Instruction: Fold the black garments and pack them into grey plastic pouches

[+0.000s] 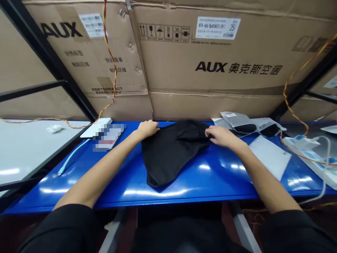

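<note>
While apart, grips on black cloth

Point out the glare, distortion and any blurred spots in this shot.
In the head view, long white glare streaks run across the blue table; the wide lens bends the cardboard boxes and slants the black rack bars; a pixelated patch hides an item; the black cloth shows little fold detail.

Left hand, right hand on black cloth, blue workbench
</note>
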`<state>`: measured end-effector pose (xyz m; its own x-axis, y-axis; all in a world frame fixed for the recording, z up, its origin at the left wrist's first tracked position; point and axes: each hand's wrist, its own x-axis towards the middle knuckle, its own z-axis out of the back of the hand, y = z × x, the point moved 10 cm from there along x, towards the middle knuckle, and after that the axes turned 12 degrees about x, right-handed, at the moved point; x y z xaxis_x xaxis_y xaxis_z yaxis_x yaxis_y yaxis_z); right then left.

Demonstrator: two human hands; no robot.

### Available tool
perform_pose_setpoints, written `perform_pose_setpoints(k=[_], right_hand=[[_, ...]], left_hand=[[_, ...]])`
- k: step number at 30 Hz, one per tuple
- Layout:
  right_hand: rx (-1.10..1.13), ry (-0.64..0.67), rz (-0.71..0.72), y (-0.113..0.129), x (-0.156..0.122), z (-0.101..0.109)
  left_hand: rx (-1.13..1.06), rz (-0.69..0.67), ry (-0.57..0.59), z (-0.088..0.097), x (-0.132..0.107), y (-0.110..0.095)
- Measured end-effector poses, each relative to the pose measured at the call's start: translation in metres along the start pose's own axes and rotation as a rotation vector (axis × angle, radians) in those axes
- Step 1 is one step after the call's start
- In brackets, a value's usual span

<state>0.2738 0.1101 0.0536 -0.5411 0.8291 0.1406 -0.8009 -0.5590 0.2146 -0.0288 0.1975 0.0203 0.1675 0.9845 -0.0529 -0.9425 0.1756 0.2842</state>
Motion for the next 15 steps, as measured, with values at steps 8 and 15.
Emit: perform_pose_setpoints(k=[8,15], right_hand=[[0.139,-0.029,0.431,0.191,-0.028,-0.039],[0.07,0.096,0.225,0.115,-0.03,-0.06]], left_hand=[[-0.049,-0.135,0.05,-0.021,-0.033,0.041],[-0.436,-0.287,0.341,-0.031,-0.131,-0.003]])
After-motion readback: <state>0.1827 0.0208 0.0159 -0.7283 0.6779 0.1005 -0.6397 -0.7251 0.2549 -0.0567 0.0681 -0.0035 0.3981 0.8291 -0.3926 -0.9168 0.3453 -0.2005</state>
